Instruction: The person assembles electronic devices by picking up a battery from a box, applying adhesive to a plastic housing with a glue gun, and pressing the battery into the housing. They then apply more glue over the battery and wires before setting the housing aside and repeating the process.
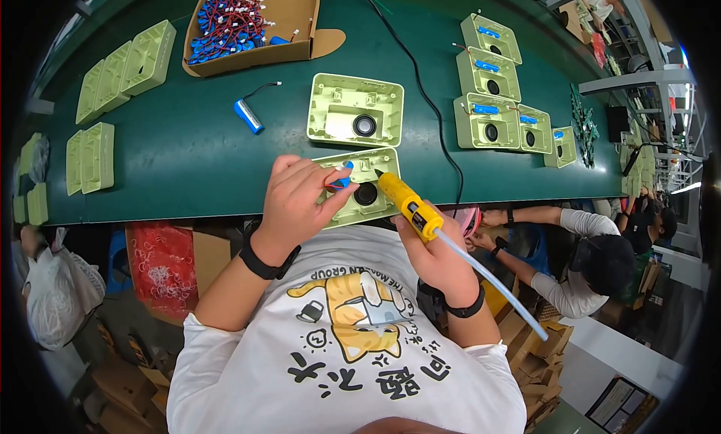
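Note:
My left hand (291,197) pinches a blue battery pack (343,180) with a red wire over the near light-green plastic housing (389,164). A round black speaker (366,194) sits inside that housing. My right hand (443,257) is wrapped round a yellow hot glue gun (405,201), its dark nozzle pointing into the housing close to the battery pack. A long whitish glue stick (492,280) sticks out of the gun's back. Just beyond stands another green housing (321,111) with a speaker in it. Part of the battery pack is hidden by my fingers.
A loose blue battery (248,116) lies on the green table. Behind it is a cardboard box (300,51) of wired batteries. Green housings (150,58) stand at left; several with batteries (488,73) at right. A black cable (420,73) crosses the table. Another person (586,261) works at right.

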Available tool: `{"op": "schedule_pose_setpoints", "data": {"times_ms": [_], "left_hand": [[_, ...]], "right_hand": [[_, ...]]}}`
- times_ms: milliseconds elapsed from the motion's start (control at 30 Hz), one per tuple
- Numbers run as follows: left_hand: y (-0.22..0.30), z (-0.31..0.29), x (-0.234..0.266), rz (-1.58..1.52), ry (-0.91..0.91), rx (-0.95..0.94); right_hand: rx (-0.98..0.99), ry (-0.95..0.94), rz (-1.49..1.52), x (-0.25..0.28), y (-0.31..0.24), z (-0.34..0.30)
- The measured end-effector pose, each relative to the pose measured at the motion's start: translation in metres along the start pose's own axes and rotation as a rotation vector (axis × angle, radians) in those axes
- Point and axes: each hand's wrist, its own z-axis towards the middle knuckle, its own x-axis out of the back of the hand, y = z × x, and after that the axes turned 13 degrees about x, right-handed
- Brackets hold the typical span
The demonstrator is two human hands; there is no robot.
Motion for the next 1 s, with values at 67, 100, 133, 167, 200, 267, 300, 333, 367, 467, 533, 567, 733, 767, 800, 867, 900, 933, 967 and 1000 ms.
{"op": "schedule_pose_setpoints", "data": {"times_ms": [67, 100, 133, 167, 200, 267, 300, 333, 367, 467, 533, 567, 733, 767, 800, 867, 900, 933, 967, 1000], "left_hand": [[0.003, -0.007, -0.002, 0.014, 0.029, -0.004], [0.004, -0.008, -0.003, 0.020, 0.044, -0.006], [0.004, -0.009, -0.004, 0.017, 0.046, -0.004], [0.003, -0.008, -0.003, 0.019, 0.047, -0.006], [0.002, -0.008, -0.003, 0.021, 0.048, -0.008], [0.001, -0.007, -0.004, 0.021, 0.050, -0.009], [0.001, -0.007, -0.005, -0.003, 0.054, 0.006], [0.000, -0.007, -0.005, -0.026, 0.058, 0.020], [0.000, -0.007, -0.006, -0.050, 0.062, 0.035], [0.000, -0.010, -0.010, -0.090, 0.085, 0.058], [-0.001, -0.011, -0.011, -0.111, 0.098, 0.072], [-0.001, -0.011, -0.011, -0.117, 0.097, 0.076], [-0.004, -0.012, -0.014, -0.143, 0.106, 0.081], [-0.004, -0.012, -0.014, -0.150, 0.110, 0.079], [-0.005, -0.013, -0.015, -0.150, 0.112, 0.080], [-0.006, -0.014, -0.016, -0.166, 0.111, 0.087], [-0.006, -0.014, -0.016, -0.174, 0.110, 0.090], [-0.006, -0.014, -0.016, -0.175, 0.111, 0.090], [-0.006, -0.014, -0.016, -0.177, 0.113, 0.089], [-0.006, -0.014, -0.016, -0.180, 0.114, 0.088]], "right_hand": [[-0.011, -0.009, -0.024, 0.002, -0.003, 0.000], [-0.021, -0.015, -0.047, 0.005, -0.006, 0.001], [-0.031, -0.022, -0.070, 0.006, -0.007, 0.002], [-0.032, -0.025, -0.073, 0.007, -0.006, 0.002], [0.010, -0.032, -0.132, 0.007, -0.004, 0.003], [0.094, -0.045, -0.249, 0.008, -0.002, 0.005], [0.092, -0.047, -0.252, 0.009, -0.002, 0.007], [0.122, -0.057, -0.283, 0.011, -0.001, 0.009], [0.153, -0.068, -0.315, 0.013, -0.001, 0.012], [0.222, -0.116, -0.391, 0.021, -0.001, 0.021], [0.300, -0.182, -0.477, 0.025, -0.003, 0.028], [0.299, -0.185, -0.479, 0.025, -0.004, 0.031], [0.350, -0.232, -0.600, 0.026, -0.007, 0.040], [0.356, -0.233, -0.627, 0.026, -0.007, 0.041], [0.362, -0.233, -0.654, 0.026, -0.008, 0.042], [0.360, -0.228, -0.659, 0.025, -0.008, 0.043], [0.357, -0.221, -0.663, 0.025, -0.007, 0.043], [0.354, -0.215, -0.668, 0.024, -0.007, 0.043], [0.354, -0.215, -0.669, 0.024, -0.006, 0.042], [0.349, -0.212, -0.668, 0.025, -0.004, 0.042]]}}
